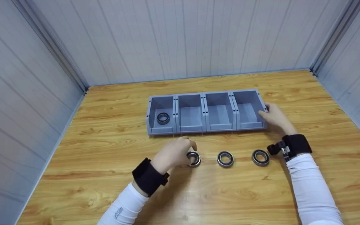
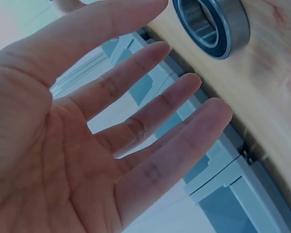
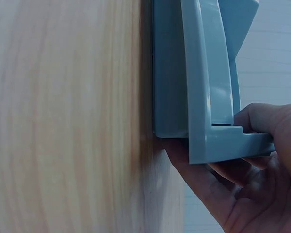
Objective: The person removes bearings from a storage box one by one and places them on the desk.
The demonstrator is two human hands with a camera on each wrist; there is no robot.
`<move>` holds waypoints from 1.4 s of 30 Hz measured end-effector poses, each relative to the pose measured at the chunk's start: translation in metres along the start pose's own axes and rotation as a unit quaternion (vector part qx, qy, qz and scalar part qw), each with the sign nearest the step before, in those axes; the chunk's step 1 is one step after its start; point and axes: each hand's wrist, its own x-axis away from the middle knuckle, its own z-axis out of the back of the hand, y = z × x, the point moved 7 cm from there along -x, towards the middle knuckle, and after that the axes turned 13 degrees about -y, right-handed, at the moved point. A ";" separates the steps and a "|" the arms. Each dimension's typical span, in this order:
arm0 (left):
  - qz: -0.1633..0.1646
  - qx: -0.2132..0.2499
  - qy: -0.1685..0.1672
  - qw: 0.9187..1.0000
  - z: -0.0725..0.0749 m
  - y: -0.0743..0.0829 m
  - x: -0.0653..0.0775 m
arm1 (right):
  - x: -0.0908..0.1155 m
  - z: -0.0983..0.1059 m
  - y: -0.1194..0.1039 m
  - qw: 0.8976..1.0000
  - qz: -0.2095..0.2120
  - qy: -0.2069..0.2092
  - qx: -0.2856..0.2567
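My left hand [image 1: 174, 152] is over the wood-grain table, its thumb and fingers loosely spread beside the leftmost loose ball bearing [image 1: 198, 160]. In the left wrist view this steel bearing [image 2: 238, 26] lies just past the fingertips, and the palm holds nothing. At the far right of a row of joined grey storage bins, my right hand [image 1: 275, 116] grips the side wall of the end bin [image 1: 251, 125]. The right wrist view shows the thumb over the rim of the bin [image 3: 199, 97] and the other fingers outside and beneath it.
Two more bearings lie on the table to the right, a middle one [image 1: 225, 165] and one near the right wrist [image 1: 260, 163]. Another bearing [image 1: 163, 122] rests inside the leftmost bin [image 1: 162, 130]. Pale panel walls [image 1: 195, 40] enclose the table at the back and sides.
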 end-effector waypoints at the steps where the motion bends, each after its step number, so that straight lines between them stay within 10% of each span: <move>1: 0.002 -0.004 0.002 1.000 0.002 0.000 0.001 | 0.000 0.000 0.000 1.000 0.001 0.001 -0.002; 42: 0.079 0.034 0.075 0.994 0.060 -0.065 0.008 | 0.000 0.002 0.001 1.000 0.006 0.000 0.001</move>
